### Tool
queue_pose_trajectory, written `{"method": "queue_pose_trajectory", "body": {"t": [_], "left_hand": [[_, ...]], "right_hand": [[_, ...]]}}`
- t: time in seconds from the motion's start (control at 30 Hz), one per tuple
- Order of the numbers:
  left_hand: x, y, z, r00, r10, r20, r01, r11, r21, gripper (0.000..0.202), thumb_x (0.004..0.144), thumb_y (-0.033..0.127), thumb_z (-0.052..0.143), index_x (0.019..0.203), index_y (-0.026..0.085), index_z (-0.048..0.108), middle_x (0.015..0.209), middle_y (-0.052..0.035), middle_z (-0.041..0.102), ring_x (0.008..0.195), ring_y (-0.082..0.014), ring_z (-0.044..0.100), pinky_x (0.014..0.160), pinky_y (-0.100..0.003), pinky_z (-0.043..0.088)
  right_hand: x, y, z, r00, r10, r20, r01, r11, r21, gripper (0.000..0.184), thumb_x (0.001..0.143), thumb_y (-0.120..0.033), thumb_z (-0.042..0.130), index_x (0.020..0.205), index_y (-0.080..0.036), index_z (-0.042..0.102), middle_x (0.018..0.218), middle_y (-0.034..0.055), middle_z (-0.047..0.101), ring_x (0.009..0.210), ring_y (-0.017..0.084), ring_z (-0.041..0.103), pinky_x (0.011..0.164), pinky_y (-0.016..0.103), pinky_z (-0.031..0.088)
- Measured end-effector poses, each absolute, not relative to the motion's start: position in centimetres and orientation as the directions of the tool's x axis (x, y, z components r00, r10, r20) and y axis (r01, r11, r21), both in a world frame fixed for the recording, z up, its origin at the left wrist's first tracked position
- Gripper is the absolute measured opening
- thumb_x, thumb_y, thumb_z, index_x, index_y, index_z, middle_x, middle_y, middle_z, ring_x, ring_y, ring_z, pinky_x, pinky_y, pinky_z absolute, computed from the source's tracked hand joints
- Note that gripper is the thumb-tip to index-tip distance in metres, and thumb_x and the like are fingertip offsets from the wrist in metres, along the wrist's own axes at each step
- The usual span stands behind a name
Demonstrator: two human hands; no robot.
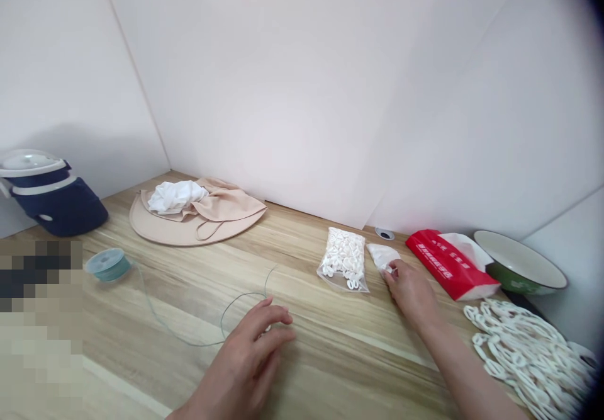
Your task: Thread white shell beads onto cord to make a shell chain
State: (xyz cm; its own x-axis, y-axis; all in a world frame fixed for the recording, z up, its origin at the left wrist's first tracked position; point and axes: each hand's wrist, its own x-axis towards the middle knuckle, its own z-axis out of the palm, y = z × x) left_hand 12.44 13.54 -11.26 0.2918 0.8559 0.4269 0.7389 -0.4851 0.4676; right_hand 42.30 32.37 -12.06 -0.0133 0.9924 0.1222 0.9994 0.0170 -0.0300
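My left hand [250, 351] rests near the table's front edge, fingers pinched on a thin green cord [189, 338] that loops across the wood to a teal spool [108, 264]. A small white piece shows at its fingertips. My right hand [409, 291] reaches forward, and its closed fingers pick at a small white pouch [381, 255]. Just left of that pouch lies a clear plastic bag of white links [344, 259].
A chain of white plastic links [523, 351] is piled at the right. A red tissue pack [448, 262] and a green-rimmed bowl [519, 262] sit behind it. Beige hat with white cloth [198, 212] lies at the back, a navy-and-white container [51, 196] far left.
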Motion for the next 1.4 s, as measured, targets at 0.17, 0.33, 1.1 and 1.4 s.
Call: {"method": "queue_pose_trajectory", "body": {"t": [0.17, 0.33, 1.1, 1.4], "left_hand": [[12.4, 13.5, -11.5, 0.282, 0.871, 0.403, 0.720, -0.470, 0.511, 0.033, 0.087, 0.005, 0.041, 0.108, 0.025, 0.058, 0.117, -0.0065, 0.059, 0.117, -0.0164, 0.053, 0.110, -0.042, 0.034], [12.3, 13.3, -11.5, 0.258, 0.879, 0.401, 0.710, -0.454, 0.539, 0.033, 0.087, 0.006, 0.041, 0.108, 0.024, 0.059, 0.117, -0.0068, 0.059, 0.116, -0.0168, 0.053, 0.110, -0.042, 0.034], [11.9, 13.7, -11.4, 0.071, 0.938, 0.339, 0.639, -0.304, 0.707, 0.027, 0.090, 0.015, 0.043, 0.100, 0.025, 0.065, 0.113, -0.0060, 0.061, 0.114, -0.0189, 0.054, 0.100, -0.035, 0.044], [10.1, 14.9, -9.8, -0.267, 0.895, 0.356, 0.480, -0.197, 0.855, 0.024, 0.091, 0.019, 0.046, 0.105, 0.025, 0.065, 0.110, -0.0032, 0.061, 0.107, -0.0149, 0.055, 0.094, -0.027, 0.042]], "right_hand": [[41.7, 32.2, -12.3, 0.036, 0.992, 0.122, 0.999, -0.038, 0.010, 0.020, 0.092, -0.031, 0.054, 0.101, -0.015, 0.061, 0.096, 0.0043, 0.065, 0.080, 0.016, 0.064, 0.072, 0.035, 0.053], [41.2, 32.2, -12.4, 0.089, 0.988, 0.123, 0.996, -0.085, -0.035, 0.018, 0.092, -0.029, 0.054, 0.099, -0.014, 0.061, 0.097, 0.0045, 0.065, 0.081, 0.016, 0.064, 0.072, 0.034, 0.053], [43.1, 29.8, -11.7, 0.477, 0.864, 0.161, 0.446, -0.080, -0.891, 0.029, 0.073, -0.041, 0.061, 0.091, -0.019, 0.058, 0.045, -0.0059, 0.056, 0.034, 0.013, 0.049, 0.037, 0.024, 0.039], [37.3, 23.0, -10.9, 0.183, 0.982, -0.036, 0.184, -0.070, -0.980, 0.040, 0.061, -0.045, 0.075, 0.088, -0.017, 0.065, 0.057, -0.0026, 0.060, 0.041, 0.010, 0.047, 0.037, 0.020, 0.037]]}}
